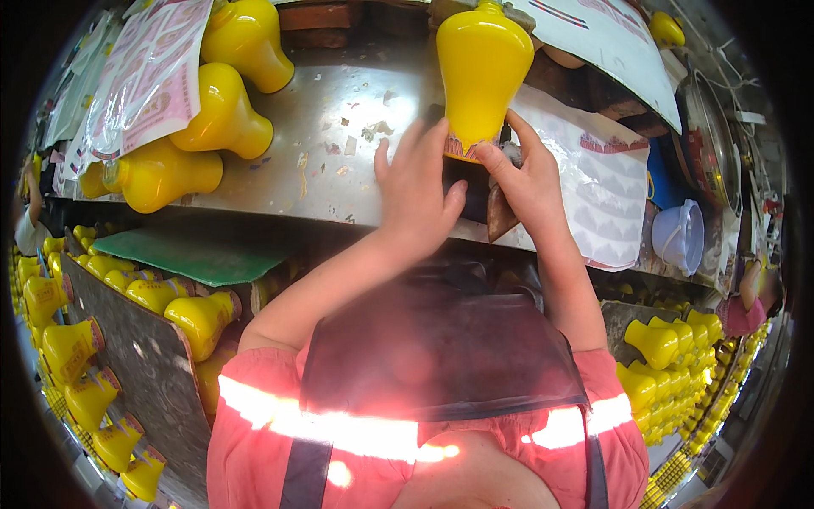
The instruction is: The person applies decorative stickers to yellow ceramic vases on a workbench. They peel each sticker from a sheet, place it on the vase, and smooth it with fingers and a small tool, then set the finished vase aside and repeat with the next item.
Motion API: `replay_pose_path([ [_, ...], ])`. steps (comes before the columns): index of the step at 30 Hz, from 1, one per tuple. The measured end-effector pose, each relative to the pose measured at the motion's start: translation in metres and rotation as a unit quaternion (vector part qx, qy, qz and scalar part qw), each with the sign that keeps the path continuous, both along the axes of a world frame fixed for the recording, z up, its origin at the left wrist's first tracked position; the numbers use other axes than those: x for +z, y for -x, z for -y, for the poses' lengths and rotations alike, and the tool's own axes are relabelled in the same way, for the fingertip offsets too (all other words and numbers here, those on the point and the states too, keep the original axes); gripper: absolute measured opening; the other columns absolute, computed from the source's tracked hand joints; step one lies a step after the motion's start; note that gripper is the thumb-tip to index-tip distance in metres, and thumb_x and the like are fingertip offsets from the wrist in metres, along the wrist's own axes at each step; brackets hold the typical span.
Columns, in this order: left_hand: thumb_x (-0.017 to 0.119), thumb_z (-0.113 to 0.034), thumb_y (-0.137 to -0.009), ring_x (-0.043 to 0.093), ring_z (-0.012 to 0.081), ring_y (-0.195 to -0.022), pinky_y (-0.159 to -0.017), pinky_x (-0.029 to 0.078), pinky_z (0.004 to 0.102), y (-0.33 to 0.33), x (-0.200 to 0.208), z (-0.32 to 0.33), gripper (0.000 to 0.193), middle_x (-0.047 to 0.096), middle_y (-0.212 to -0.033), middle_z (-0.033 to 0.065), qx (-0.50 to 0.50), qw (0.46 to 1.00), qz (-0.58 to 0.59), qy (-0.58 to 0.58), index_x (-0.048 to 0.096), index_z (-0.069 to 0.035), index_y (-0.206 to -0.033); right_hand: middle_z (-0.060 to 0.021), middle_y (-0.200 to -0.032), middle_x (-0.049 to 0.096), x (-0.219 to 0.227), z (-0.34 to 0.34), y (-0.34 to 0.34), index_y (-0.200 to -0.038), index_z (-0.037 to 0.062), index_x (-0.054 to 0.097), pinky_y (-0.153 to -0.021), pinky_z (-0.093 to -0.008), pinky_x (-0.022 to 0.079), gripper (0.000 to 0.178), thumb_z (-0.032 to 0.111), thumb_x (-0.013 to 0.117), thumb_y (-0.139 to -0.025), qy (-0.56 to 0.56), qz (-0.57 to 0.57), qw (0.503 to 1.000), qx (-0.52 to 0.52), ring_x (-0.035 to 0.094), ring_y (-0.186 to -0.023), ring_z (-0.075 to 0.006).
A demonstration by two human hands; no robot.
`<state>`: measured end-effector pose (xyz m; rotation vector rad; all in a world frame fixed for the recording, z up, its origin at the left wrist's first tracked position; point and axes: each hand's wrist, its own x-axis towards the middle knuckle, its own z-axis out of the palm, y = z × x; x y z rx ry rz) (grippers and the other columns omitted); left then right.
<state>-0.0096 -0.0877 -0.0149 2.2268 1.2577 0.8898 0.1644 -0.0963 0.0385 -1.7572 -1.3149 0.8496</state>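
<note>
- Head view: a yellow vase-shaped bottle (481, 72) stands over the far part of the metal worktop (339, 127), with its narrow end down between the person's two hands.
- The left hand (415, 191) lies with open, spread fingers against the bottle's lower end and the dark block under it; its grip is not closed round anything.
- The right hand (526, 182) pinches the bottle's lower rim between thumb and forefinger, so its grip is on the bottle.
- Three more yellow bottles (225, 114) lie on their sides at the left of the worktop, beside sheets of pink labels (153, 76).
- A white patterned sheet (606, 191) lies just right of the hands, with a pale plastic tub (680, 236) beyond it.
- Below the worktop, rows of yellow bottles (68, 348) fill the left side, and more (670, 365) are at the right.
- A green board (199, 252) lies under the worktop's edge.
</note>
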Motion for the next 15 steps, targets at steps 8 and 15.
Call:
replay_pose_path([
  [8,0.070,-0.022,-0.087,0.028,0.0424,-0.150,-0.121,0.016,0.0560,-0.001,-0.004,0.000,0.080,0.041,-0.153,0.0235,0.021,1.000,-0.009,-0.021,0.034,-0.001,-0.155,-0.0085,-0.090,0.069,0.023,0.000,-0.020,-0.122,0.0000,0.064,-0.070,-0.0285,0.053,0.032,0.020,0.065,-0.097,-0.054,-0.168,0.984,-0.018,0.065,-0.076,-0.0134],
  [15,0.079,-0.026,-0.076,0.031,0.0449,-0.144,-0.119,0.020,0.0564,-0.003,-0.015,-0.006,0.078,0.037,-0.154,0.0244,0.049,0.998,0.024,0.009,0.049,-0.011,-0.146,-0.0140,-0.093,0.068,0.030,0.002,-0.005,-0.119,0.0079,0.069,-0.068,-0.0378,0.055,0.036,0.004,0.078,-0.085,-0.267,0.358,0.891,0.086,0.067,-0.078,-0.0317],
])
